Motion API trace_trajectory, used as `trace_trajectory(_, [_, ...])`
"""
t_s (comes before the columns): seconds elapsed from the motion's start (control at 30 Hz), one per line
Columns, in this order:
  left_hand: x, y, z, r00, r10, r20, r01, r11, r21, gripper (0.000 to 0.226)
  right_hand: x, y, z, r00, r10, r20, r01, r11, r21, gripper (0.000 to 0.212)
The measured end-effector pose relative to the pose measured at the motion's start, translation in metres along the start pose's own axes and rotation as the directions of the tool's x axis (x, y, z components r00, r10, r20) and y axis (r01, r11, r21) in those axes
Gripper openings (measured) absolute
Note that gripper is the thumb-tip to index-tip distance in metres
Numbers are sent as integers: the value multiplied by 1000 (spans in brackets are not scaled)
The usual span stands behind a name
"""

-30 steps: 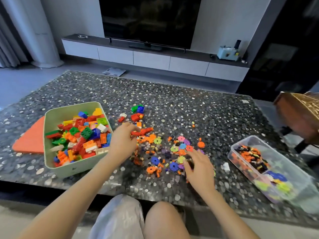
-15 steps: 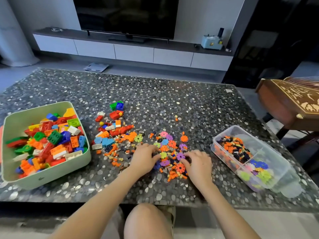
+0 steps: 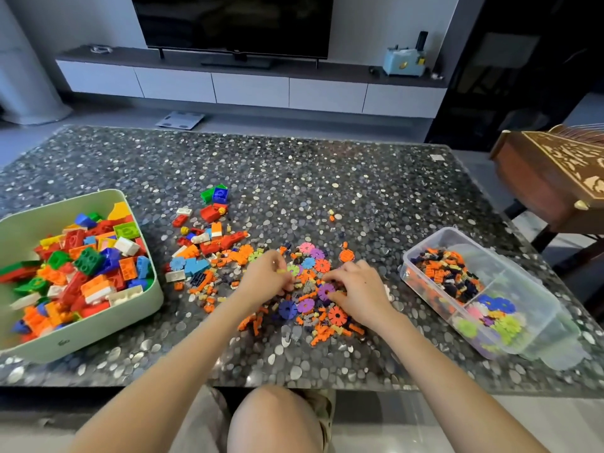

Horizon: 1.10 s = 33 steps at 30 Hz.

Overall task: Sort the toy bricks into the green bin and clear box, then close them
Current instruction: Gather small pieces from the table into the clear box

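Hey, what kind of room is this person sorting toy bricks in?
Most likely a home living room: a big television stands on a long low cabinet, and the bricks lie on a pebble-patterned coffee table.

Loose bricks lie between uncovered green bin and clear box.

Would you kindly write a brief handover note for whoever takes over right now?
Hands: left hand and right hand are both down in the pile, fingers curled; whether either holds a piece is unclear.
Things: green bin on the left, open, part-filled with bricks; clear box on the right, open, holding small pieces and discs.
Done: part of the sorting.
Left: sort the pile and the loose bricks beside it, then close both; no lid in view.
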<state>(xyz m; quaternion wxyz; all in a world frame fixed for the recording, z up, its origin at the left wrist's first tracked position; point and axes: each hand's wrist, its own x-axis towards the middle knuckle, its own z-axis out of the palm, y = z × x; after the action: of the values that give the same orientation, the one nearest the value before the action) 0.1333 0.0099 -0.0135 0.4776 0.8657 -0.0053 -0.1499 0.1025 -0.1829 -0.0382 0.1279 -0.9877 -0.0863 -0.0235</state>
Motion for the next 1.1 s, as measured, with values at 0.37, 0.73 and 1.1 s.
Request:
trace_trajectory(0.37, [-20,-11,5,969,106,224,-232,704,672,30,-23,2,-21,912,368,178,-325,387,863,8])
trace_trajectory(0.73, [-24,-14,7,966,201,162,-258,766,589,18,-37,2,-19,865,280,416,-445,45,894,6])
trace_trajectory(1.1, [-21,13,-5,959,-243,148,283,877,-388,27,-32,-4,-13,976,137,170,-180,944,277,18])
